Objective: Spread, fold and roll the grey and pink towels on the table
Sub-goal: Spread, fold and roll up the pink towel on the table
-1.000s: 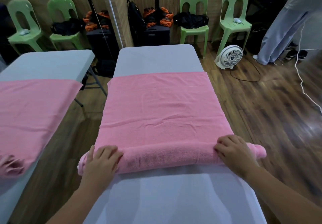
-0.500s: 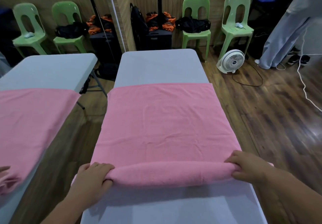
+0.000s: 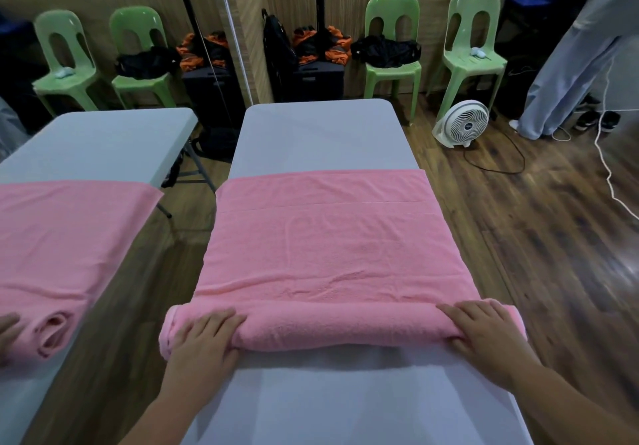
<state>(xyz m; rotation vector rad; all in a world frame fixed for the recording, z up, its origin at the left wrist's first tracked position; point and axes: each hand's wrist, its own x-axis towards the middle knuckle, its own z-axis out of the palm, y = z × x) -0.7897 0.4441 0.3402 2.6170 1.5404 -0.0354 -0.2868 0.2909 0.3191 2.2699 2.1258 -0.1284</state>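
A pink towel lies across the grey table, folded, its near end wound into a thick roll. My left hand rests palm-down on the roll's left end, fingers curved over the top. My right hand presses on the roll's right end in the same way. The roll spans the table's full width and overhangs both sides slightly. No grey towel is in view.
A wall mirror on the left repeats the table, the towel and a hand. Green chairs with bags stand at the back wall. A white floor fan, cables and a standing person's legs are on the wooden floor at right.
Half a second ago my fingers were gripping the roll's near edge; now both hands lie on top of it. The roll has turned away from me and is thicker.
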